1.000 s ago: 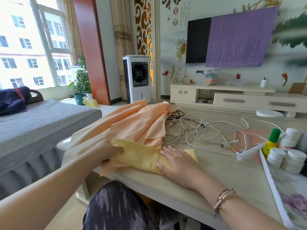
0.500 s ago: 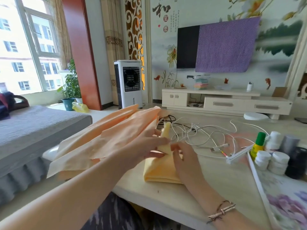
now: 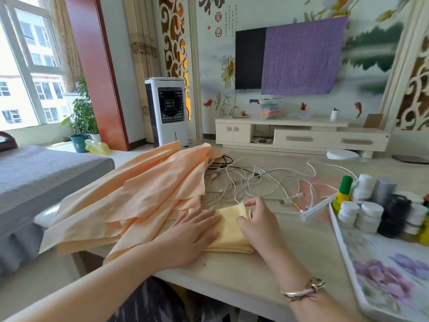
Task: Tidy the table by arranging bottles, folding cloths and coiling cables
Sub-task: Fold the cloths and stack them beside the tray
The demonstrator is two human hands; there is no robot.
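Yellow cloth point(image 3: 232, 231): lay folded on the near part of the table point(image 3: 290, 256), between both hands.
Left hand point(image 3: 190, 235): pressed flat on its left side, fingers straight and spread.
Right hand point(image 3: 257, 221): fingers curled, pinching its far right corner.
Orange cloths point(image 3: 139, 196): heaped just left.
Cables point(image 3: 255, 182): tangled beyond.
Bottles point(image 3: 371, 205): clustered far right on a tray point(image 3: 394, 282).

Two bare forearms without sleeves, left hand point(image 3: 185, 238) with no rings or watch showing, right hand point(image 3: 260, 226) likewise, thin rose-gold wrap bracelet point(image 3: 304, 290) on right wrist, dark garment point(image 3: 151, 303) with pale streaks over lap
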